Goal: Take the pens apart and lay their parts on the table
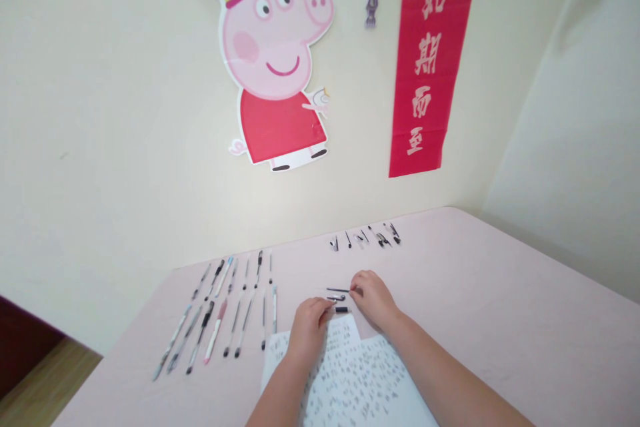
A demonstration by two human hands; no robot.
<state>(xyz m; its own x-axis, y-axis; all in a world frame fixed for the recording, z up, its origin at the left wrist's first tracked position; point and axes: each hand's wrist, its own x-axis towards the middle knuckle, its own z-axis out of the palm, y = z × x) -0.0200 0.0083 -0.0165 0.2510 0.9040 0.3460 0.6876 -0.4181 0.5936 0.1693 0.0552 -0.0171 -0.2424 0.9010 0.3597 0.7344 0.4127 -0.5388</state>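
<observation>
Seen from the head camera, lining up slim clear, white, pink and black plastic pens (201, 337) in two rows on the left of the pale pink tabletop (500, 307) probably keeps each one separate. Small black and clear pieces (382, 239) sit in groups along the far edge, perhaps sorted by kind. Between the hands, a slender black rod (337, 289), a dark clip-like piece (335, 298) and a short black cylinder (342, 309) lie roughly parallel, just beyond the white handwritten sheet (357, 373). The right hand (374, 299) reaches in bent, thumb and forefinger pinched at the rod's right end. The left hand (309, 328) curls palm-down, fingertips beside the clip-like piece and cylinder; whether it grasps either, I cannot tell.
</observation>
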